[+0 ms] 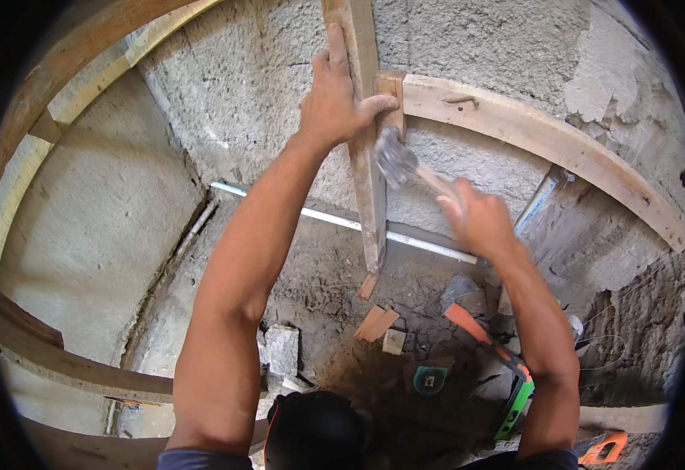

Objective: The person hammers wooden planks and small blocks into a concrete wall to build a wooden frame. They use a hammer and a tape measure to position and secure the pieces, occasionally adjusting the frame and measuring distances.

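My left hand (333,106) braces an upright wooden post (366,184), its fingers along the post and its thumb stretched over to a short wood block (392,90). That block sits between the post and a long horizontal timber (546,133), which has a bent nail (461,101) in its face. In my right hand (479,219) is a hammer (397,159) with a pale handle. Its head is smeared by motion, close to the lower end of the block and the post's right side. Whether it touches either I cannot tell.
A rough concrete wall (483,39) stands behind the post. A white pipe (428,247) crosses at its foot. On the dirt floor lie wood scraps (377,323), a teal tape measure (430,380), a green level (515,407) and broken blocks (283,350). An orange-handled saw (605,448) lies lower right.
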A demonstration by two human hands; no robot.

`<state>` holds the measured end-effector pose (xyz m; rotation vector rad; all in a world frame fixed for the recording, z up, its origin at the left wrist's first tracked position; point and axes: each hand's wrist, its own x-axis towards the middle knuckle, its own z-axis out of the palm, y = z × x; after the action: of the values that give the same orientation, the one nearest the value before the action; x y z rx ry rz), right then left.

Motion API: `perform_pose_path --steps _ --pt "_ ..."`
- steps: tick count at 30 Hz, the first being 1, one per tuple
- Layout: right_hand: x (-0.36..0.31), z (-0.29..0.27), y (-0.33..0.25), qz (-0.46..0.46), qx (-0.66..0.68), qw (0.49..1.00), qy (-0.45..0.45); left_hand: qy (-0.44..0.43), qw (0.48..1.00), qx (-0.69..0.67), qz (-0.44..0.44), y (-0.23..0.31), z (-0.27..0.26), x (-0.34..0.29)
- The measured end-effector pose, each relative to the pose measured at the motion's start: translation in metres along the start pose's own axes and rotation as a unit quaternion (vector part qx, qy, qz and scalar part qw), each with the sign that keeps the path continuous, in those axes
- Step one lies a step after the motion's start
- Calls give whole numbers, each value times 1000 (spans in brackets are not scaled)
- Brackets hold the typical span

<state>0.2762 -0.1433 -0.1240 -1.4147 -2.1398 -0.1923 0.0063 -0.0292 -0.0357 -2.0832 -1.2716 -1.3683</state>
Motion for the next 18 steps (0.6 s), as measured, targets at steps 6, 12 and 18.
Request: perform_pose_path --steps 6,12,18 --pt "-5 1 1 -214 -47 971 -92 -4 1000 -19 5 -1 -2 3" --pt "-7 10 7 -145 29 989 4 4 1000 -13 20 -3 1 1" --pt "-3 12 2 -113 14 994 -3 -15 1000 -9 1 -2 -1 4"
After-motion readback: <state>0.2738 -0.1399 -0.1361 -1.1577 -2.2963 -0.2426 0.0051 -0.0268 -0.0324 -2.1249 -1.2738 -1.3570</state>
